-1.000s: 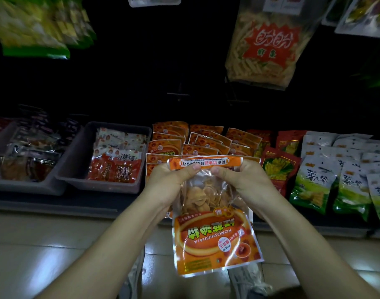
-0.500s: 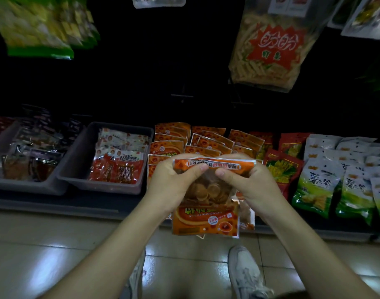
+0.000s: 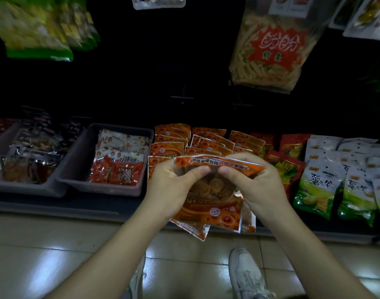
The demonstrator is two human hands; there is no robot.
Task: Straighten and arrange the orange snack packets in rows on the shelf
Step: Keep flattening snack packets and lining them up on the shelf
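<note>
On the low shelf [image 3: 55, 203], in the head view, a grey tray [image 3: 77, 169] holds red-and-white noodle packets [image 3: 118, 167] stacked in an overlapping row. To its left, a second tray [image 3: 23, 187] holds darker packets [image 3: 31, 156], too dim to read. Right of the grey tray, orange snack packets [image 3: 206, 141] lie in overlapping rows straight on the shelf, then red packets [image 3: 288, 167] and green-and-white bags [image 3: 320, 190].

Above the front of those rows, both hands hold one orange packet [image 3: 210, 210] by its top strip. The left hand [image 3: 172, 188] pinches the strip's left part and the right hand [image 3: 260, 184] its right part, thumbs nearly meeting in the middle. The packet hangs down over the shelf's front edge, and a couple more orange packets [image 3: 191, 228] stick out beneath it, possibly loose ones.

Over the shelf, against a dark back, hang a clear bag of stick snacks [image 3: 268, 50] and green bags [image 3: 38, 29]. Below, the tiled floor [image 3: 44, 255] shines, with a white shoe [image 3: 247, 275] on it.
</note>
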